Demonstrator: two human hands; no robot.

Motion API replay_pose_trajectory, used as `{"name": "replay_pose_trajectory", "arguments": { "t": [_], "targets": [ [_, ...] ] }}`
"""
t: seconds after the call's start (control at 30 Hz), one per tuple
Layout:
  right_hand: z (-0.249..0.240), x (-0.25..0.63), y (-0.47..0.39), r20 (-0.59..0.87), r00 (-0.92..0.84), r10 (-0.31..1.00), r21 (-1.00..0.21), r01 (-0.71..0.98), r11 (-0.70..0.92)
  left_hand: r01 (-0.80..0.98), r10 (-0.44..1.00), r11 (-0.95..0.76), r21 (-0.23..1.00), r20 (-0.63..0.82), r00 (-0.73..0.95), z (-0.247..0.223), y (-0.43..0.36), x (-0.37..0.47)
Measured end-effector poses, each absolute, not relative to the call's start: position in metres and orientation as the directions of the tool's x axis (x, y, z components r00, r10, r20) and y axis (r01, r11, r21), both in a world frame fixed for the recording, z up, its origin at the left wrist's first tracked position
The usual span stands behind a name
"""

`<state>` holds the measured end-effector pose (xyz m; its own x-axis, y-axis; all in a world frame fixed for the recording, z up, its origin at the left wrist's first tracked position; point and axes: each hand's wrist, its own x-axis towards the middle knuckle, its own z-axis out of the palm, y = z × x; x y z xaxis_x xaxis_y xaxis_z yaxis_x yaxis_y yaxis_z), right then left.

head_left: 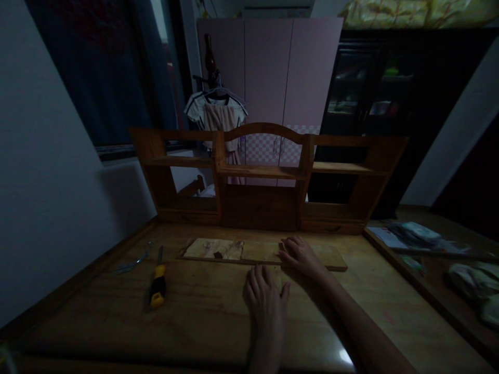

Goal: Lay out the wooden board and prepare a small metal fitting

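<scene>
Apparently steadying or feeling over the board (260, 252), flat on the bench (202, 322) before the shelf unit (261, 172). Right hand (299, 253) on top with fingers loosely spread; left hand (266, 291) palm-down by the near edge with fingers close together, clasping nothing visible. For lifting, would call for hooking under an edge. Pale, worn; stained and dark-spotted at left, plainer beyond a crosswise line

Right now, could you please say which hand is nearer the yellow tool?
Left: the left hand lies right of the yellow tool; the right hand is farther right, on the board.
</scene>
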<state>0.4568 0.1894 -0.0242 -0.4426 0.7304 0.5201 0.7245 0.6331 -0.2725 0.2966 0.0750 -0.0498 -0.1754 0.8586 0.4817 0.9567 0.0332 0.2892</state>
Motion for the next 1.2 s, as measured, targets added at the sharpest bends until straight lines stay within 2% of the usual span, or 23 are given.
{"name": "replay_pose_trajectory", "arguments": {
  "t": [0.1,0.2,0.57,0.97,1.2],
  "targets": [
    [-0.023,0.455,0.189,0.565,-0.422,0.709,-0.234,0.742,0.628,0.959,0.850,0.013,0.283,0.503,-0.160,-0.051,0.076,0.296],
    [-0.022,0.454,0.189,0.565,-0.416,0.713,-0.252,0.735,0.629,0.959,0.836,-0.007,0.284,0.528,-0.150,-0.049,0.076,0.295],
    [-0.018,0.450,0.183,0.503,-0.442,0.743,-0.323,0.701,0.636,0.958,0.808,-0.098,0.268,0.584,-0.081,-0.057,0.078,0.296],
    [-0.021,0.464,0.187,0.424,-0.518,0.743,-0.286,0.701,0.653,0.953,0.798,-0.126,0.277,0.598,-0.068,-0.061,0.082,0.295],
    [-0.022,0.467,0.191,0.399,-0.527,0.750,-0.352,0.668,0.656,0.952,0.814,-0.119,0.282,0.577,-0.069,-0.059,0.078,0.295]
  ]
}}
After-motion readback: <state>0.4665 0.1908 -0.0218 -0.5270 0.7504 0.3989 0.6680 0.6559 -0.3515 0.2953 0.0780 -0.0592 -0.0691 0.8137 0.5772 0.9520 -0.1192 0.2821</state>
